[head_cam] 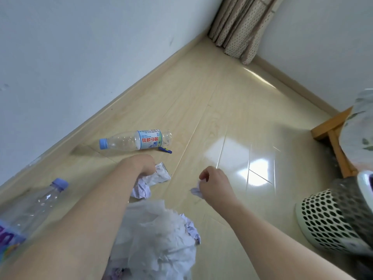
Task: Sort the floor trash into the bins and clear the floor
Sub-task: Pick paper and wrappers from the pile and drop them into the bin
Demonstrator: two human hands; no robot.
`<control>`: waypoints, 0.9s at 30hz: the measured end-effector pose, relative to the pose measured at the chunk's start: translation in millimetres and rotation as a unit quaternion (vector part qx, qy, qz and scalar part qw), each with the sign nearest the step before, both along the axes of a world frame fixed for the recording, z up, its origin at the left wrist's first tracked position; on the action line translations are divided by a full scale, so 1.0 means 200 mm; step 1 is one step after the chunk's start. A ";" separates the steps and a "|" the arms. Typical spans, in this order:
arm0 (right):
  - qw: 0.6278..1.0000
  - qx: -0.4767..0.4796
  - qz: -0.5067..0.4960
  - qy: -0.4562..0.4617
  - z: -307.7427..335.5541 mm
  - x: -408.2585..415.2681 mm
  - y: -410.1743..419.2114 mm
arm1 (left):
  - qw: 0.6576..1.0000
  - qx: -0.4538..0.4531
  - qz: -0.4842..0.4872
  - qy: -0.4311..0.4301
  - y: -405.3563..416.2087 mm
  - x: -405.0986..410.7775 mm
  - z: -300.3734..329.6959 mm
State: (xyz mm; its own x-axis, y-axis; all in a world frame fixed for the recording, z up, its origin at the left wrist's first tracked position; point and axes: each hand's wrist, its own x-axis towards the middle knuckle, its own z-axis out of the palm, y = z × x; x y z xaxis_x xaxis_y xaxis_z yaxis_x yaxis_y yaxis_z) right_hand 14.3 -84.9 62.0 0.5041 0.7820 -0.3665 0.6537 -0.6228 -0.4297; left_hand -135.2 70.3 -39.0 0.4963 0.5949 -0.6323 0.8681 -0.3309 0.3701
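The fingers of the left hand are hidden behind its own knuckles; the hand is curled down onto a crumpled white wrapper, and a grip is probable but cannot be confirmed. A crumpled white paper ball lies against the wrapper on the viewer's side. The right hand has fingers curled under, pinching a small crumpled white paper scrap; only part of the scrap shows below the hand.

Landmark: the clear plastic bottle with blue cap and blue-white label, lying on its side on the pale wood-effect floor, cap toward the skirting of the white wall. A small dark blue scrap lies just beside the bottle's base end. The wrapper and left hand are just nearer the viewer than this bottle. The right hand is nearer and to the right of it.

A second clear plastic bottle with a lilac cap is cut off at the frame's lower left, blurred. A large heap of crumpled white paper and tissue sits nearer still, partly covered by the left forearm.

Open floor extends beyond and right of the landmark bottle to the corner, where perforated beige folded mats lean upright.

Well right of the bottle, a white perforated plastic bin is cut off by the frame edge; its contents cannot be seen. A wooden furniture frame stands behind it.
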 end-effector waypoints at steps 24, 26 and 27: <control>0.979 0.076 -0.189 -0.021 0.89 1.07 -1.67 | 0.955 0.046 -0.112 -0.272 -1.62 1.16 1.46; 0.967 0.071 -0.246 -0.005 0.85 1.24 -1.86 | 0.956 0.032 -0.121 -0.267 -1.83 1.38 1.41; 0.959 0.070 -0.275 -0.002 0.83 1.33 -1.98 | 0.956 0.027 -0.133 -0.259 -1.96 1.51 1.38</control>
